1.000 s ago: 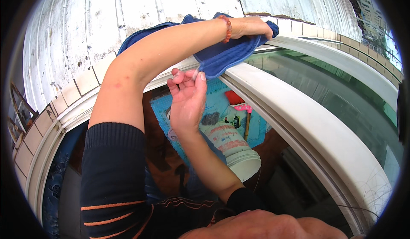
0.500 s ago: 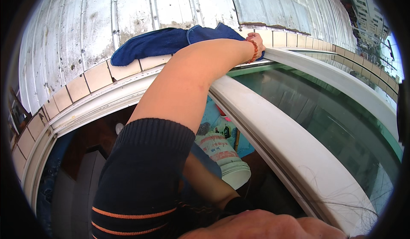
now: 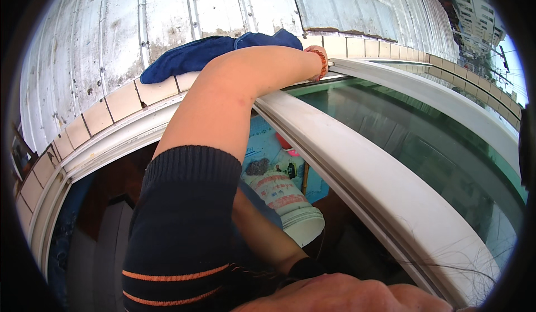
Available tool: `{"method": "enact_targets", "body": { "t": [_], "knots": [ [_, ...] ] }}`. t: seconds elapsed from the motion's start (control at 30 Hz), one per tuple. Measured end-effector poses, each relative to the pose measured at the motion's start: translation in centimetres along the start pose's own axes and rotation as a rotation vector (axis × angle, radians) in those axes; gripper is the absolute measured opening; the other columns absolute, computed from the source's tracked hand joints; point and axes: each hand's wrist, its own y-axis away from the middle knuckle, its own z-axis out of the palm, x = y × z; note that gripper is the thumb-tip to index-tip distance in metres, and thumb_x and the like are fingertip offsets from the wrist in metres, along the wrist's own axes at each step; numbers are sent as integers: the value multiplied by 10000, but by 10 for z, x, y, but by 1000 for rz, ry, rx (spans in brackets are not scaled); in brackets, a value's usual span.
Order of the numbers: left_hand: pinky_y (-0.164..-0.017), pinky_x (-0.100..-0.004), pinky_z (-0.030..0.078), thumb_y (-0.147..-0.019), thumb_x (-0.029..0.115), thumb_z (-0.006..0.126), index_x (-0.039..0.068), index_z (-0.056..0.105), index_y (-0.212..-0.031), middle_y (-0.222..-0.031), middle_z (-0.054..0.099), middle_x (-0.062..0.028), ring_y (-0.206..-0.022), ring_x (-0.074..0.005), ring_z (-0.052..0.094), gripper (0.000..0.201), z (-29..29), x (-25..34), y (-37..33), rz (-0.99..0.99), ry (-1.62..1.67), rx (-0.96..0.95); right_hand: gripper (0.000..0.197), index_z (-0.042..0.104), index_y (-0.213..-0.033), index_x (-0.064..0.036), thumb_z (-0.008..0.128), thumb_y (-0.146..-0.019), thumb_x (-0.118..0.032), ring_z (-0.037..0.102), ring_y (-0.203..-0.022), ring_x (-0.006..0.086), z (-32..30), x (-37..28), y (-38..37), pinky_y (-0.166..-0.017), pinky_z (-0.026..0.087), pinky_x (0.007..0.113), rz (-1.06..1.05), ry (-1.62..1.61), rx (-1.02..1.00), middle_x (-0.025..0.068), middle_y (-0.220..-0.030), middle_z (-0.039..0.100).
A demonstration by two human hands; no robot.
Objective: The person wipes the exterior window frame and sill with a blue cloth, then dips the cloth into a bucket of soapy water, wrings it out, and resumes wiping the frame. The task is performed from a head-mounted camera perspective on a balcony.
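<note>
Pale ribbed metal roof [image 3: 100,49]: spread across the upper left, stained grey and brown.
Beige rectangular tiles [image 3: 121,101]: set in a row along the roof's edge and bordered below by a white window track [image 3: 123,123].
Dark-blue fabric cloth [image 3: 192,55]: laid along the tiles and partly over the roof; its right part is covered by the bare left forearm [image 3: 212,100].
Black knitted sleeve with orange stripes [image 3: 178,228]: held across the opening, so that much of the view below is blocked.
Right hand: hidden behind the sleeve; only the right forearm [image 3: 265,228] is shown, and what is grasped cannot be told.
White plastic bucket [image 3: 301,225]: marked with reddish print, too blurred to be read; seen below beside a small black bottle [image 3: 291,170] and a light-blue sheet [image 3: 318,186].
Left hand [image 3: 314,54]: reached out to the cloth's right end, beside the window frame; fingers curled and mostly hidden, so whether anything is gripped cannot be told. An orange-red beaded bracelet [image 3: 321,65] is worn at the wrist.
White window sash [image 3: 368,161]: slanted down to the lower right, with greenish glass [image 3: 413,133] beside it.
Pale building [image 3: 474,10]: seen at the far upper right.
</note>
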Motion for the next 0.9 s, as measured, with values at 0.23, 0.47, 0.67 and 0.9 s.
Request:
{"method": "enact_targets", "body": {
  "t": [0.23,0.47,0.67,0.9],
  "knots": [
    [-600,-383,506,-702,147,597,106,702,-825,-845,669,-89,-766,-261,643,167,14,-14,93,192,-146,-9,143,530,-998,25,508,-886,-61,535,-756,60,16,-7,-5,-656,450,226,200,-101,46,81,-859,593],
    [-773,-394,450,-760,137,528,54,582,-1080,-1031,567,-131,-954,-308,555,335,-33,8,179,33,494,450,124,523,-978,11,515,-889,-74,574,-683,101,-2,-8,4,-604,460,235,260,29,-10,84,-803,577],
    [-688,-410,423,-780,103,617,42,449,-942,-910,517,-152,-824,-355,533,241,-63,66,95,262,830,1058,297,478,-1103,9,576,-849,-110,579,-813,134,0,-16,1,-721,461,269,151,-112,85,124,-920,616],
    [-609,-423,447,-721,-23,564,56,414,-908,-871,473,-159,-747,-372,549,253,-66,76,75,246,732,1180,394,504,-1088,9,651,-767,-165,592,-868,200,-9,-12,5,-740,464,318,102,-56,-49,158,-935,614]
  ]
}}
